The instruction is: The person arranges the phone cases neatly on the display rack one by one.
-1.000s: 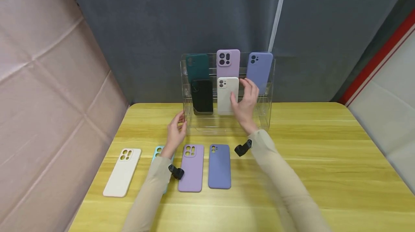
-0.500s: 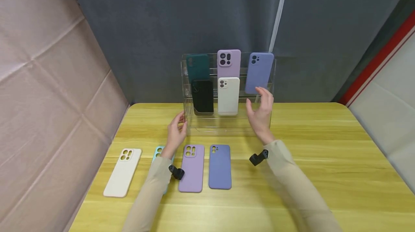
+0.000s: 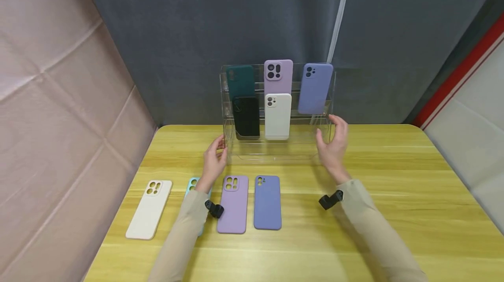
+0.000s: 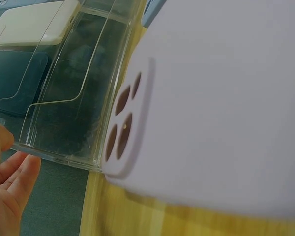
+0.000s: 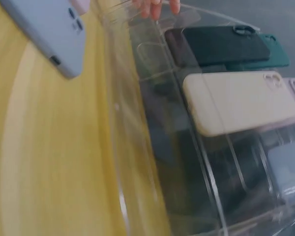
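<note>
A clear acrylic display stand (image 3: 275, 158) stands at the table's back, holding phone cases in tiers. Upper cases are dark green (image 3: 241, 79), light purple (image 3: 278, 82) and blue-violet (image 3: 315, 91). Below them sit a black case (image 3: 246, 120) and a white case (image 3: 278, 120). My left hand (image 3: 213, 161) grips the stand's left side edge, thumb and fingers on either side of it in the left wrist view. At the right side edge, my right hand (image 3: 334, 148) holds nothing, thumb and fingers spread apart. Whether it touches the stand I cannot tell.
On the wooden table (image 3: 393, 194) in front lie a white case (image 3: 147, 214), a turquoise case (image 3: 193, 182) mostly hidden by the left arm, a purple case (image 3: 232, 207) and a blue case (image 3: 267, 205). A grey curtain (image 3: 197, 45) hangs behind.
My right hand has drawn away from the white case on the lower tier and moved right and down to the stand's right edge. The left hand stays put.
</note>
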The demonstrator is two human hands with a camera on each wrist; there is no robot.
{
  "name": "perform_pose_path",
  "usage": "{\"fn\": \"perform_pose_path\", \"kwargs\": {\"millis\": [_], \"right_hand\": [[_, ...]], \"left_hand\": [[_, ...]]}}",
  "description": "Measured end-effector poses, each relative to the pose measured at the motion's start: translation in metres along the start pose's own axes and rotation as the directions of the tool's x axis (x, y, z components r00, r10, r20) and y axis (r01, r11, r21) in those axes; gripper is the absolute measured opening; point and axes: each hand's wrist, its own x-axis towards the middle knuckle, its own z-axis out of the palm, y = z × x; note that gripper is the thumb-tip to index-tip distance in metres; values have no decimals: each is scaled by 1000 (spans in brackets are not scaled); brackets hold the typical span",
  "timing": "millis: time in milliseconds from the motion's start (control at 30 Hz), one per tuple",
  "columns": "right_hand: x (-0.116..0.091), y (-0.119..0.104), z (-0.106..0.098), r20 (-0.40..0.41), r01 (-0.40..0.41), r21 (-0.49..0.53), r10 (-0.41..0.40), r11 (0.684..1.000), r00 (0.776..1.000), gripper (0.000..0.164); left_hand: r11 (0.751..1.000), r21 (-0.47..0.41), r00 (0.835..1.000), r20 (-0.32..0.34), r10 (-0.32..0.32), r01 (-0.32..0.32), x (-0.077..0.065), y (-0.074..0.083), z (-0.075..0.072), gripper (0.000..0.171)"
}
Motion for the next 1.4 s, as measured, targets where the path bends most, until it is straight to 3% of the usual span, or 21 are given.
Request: {"fn": "perform_pose_path", "kwargs": {"millis": [267,433,600,833,1133,1400], "right_hand": [[-8,19,-12,12,-94,-12,94,996,996,48],[-9,26,-15,69,-216,46,212,975,975,46],[-11,32,-18,113,-281,53,274,958,955,40],[-7,27,-19,166,-318,70,303,946,938,38],[-10,37,-16,192,-268,16,260,963,946,34],[-9,38,-16,197,-273,29,262,961,945,34]], "left_hand": [[1000,-7,1000,2,0,0,0,0,0,40],[1000,-3,1000,4,1,-1,0,0,0,40],[1000,7,1000,3,-6,6,0,0,0,39],[1000,2,1000,2,0,0,0,-1,0,40],[999,-42,1000,9,-17,17,-1,-4,-1,41],[994,-68,994,85,-76,81,-11,1,-19,42]]}}
